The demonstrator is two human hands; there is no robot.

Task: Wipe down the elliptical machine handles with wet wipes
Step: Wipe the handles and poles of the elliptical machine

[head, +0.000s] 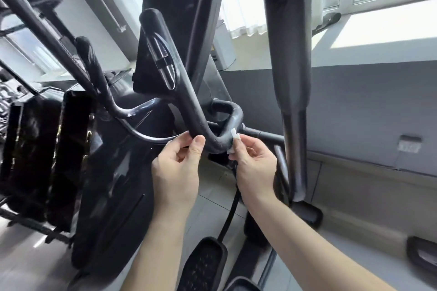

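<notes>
The left hand (177, 172) curls round the smooth black tubular handle (189, 104) just above its lower bend. The right hand (256, 165) pinches a crumpled white wipe (233, 140) against that bend, with open room before the thick upright bar (287, 54).

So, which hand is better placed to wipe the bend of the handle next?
The right. The right hand pinches the white wipe against the lower bend of the handle. The left hand holds no wipe and only grips the handle beside it, so it likely steadies.
</notes>
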